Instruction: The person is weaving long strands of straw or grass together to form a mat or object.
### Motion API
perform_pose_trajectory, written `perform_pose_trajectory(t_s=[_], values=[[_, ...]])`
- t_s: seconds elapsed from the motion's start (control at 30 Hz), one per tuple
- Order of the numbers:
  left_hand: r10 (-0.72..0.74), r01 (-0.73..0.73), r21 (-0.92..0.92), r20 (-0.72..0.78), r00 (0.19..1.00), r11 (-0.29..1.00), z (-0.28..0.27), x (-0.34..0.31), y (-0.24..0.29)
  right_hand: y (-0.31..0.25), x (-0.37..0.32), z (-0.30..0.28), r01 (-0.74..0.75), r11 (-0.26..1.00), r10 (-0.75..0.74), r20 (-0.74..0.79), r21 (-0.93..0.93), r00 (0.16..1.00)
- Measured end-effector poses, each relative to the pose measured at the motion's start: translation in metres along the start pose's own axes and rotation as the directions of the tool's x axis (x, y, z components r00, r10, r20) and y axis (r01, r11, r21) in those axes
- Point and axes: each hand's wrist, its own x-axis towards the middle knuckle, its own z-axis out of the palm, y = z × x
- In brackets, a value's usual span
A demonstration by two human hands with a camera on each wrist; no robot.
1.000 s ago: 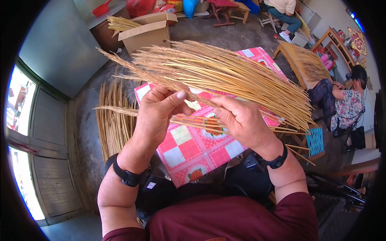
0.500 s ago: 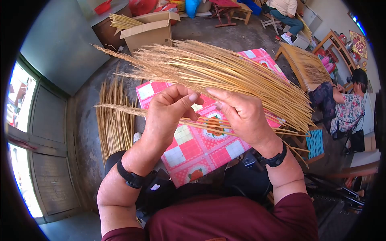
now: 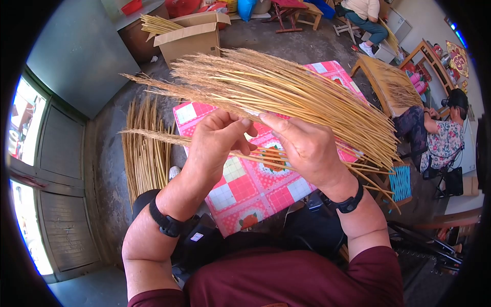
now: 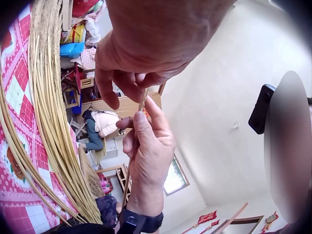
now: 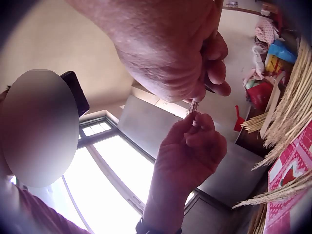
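Observation:
Between thumb and fingers, my left hand (image 3: 212,140) pinches a feathery grass stalk (image 3: 169,89), whose plume points left. Close beside it, my right hand (image 3: 309,151) grips the same stalk with thumb and index finger. A short bit of stalk (image 4: 143,100) shows between the fingertips of the left hand (image 4: 151,48) and the right hand (image 4: 151,156) in the left wrist view. In the right wrist view, the right hand (image 5: 165,53) is above the left (image 5: 187,153). Behind both lies a wide pile of stalks (image 3: 307,97), plumes to the left.
A pink checked tablecloth (image 3: 240,192) lies under the pile and a few separate stalks (image 3: 158,136). More stalks (image 3: 148,163) are on the floor at left. Beyond stands a cardboard box (image 3: 189,46). One person (image 3: 445,128) sits at right, another (image 3: 363,23) farther back.
Both hands moved slightly right at first, then stayed nearly in place. The held plume swung up, then back down a little, and the gap between the fingertips narrowed.

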Motion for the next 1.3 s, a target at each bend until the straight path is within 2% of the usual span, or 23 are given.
perform_pose_trajectory(t_s=[0.07,0.2,0.37,0.4,0.5,0.6,0.63,0.73,0.83,0.93,1.13,1.27,1.3], values=[[-0.009,0.009,0.04,-0.002,1.0,0.999,0.003,-0.001,0.003,0.002,0.001,0.002,0.004,1.0,-0.004,-0.02,0.02,1.0],[0.015,-0.019,0.102,0.04,0.999,0.995,0.008,-0.002,0.001,0.006,0.001,0.003,0.003,0.982,0.014,-0.09,0.189,0.996],[0.141,-0.124,0.422,-0.01,0.99,0.898,0.006,-0.001,-0.002,0.007,-0.002,0.006,0.007,0.966,0.018,-0.096,0.259,0.995],[0.163,-0.135,0.49,-0.015,0.987,0.861,0.004,0.0,-0.002,0.006,-0.002,0.005,-0.035,0.95,0.064,-0.084,0.309,0.994],[0.22,-0.153,0.532,-0.065,0.973,0.833,-0.002,0.006,0.004,0.004,-0.004,0.0,-0.141,0.896,0.173,-0.038,0.421,0.984],[0.214,-0.186,0.343,-0.045,0.976,0.921,-0.011,0.011,0.005,0.006,-0.005,-0.005,-0.19,0.876,0.217,-0.01,0.443,0.976],[0.165,-0.146,0.314,-0.037,0.985,0.938,-0.01,0.009,0.007,0.006,-0.006,-0.005,-0.196,0.88,0.219,-0.004,0.433,0.976],[0.086,-0.09,0.228,0.029,0.996,0.969,-0.008,0.004,0.006,0.007,-0.006,-0.007,-0.211,0.879,0.234,0.0,0.427,0.972],[0.039,-0.057,0.227,0.083,0.996,0.972,-0.002,0.001,0.004,0.009,-0.007,-0.007,-0.206,0.891,0.227,-0.004,0.406,0.974],[0.06,-0.085,0.153,0.165,0.985,0.985,0.001,0.001,-0.001,0.011,-0.008,-0.007,-0.219,0.898,0.231,0.014,0.381,0.973],[0.047,-0.067,0.147,0.137,0.989,0.987,0.005,0.0,0.003,0.012,-0.007,-0.004,-0.222,0.909,0.219,0.05,0.353,0.974],[0.015,-0.023,0.17,0.051,0.999,0.985,0.005,0.002,0.003,0.009,-0.005,-0.003,-0.267,0.905,0.247,0.101,0.332,0.964],[0.011,-0.018,0.174,0.044,0.999,0.985,0.005,0.002,0.003,0.009,-0.005,-0.002,-0.218,0.92,0.21,0.058,0.325,0.976]])
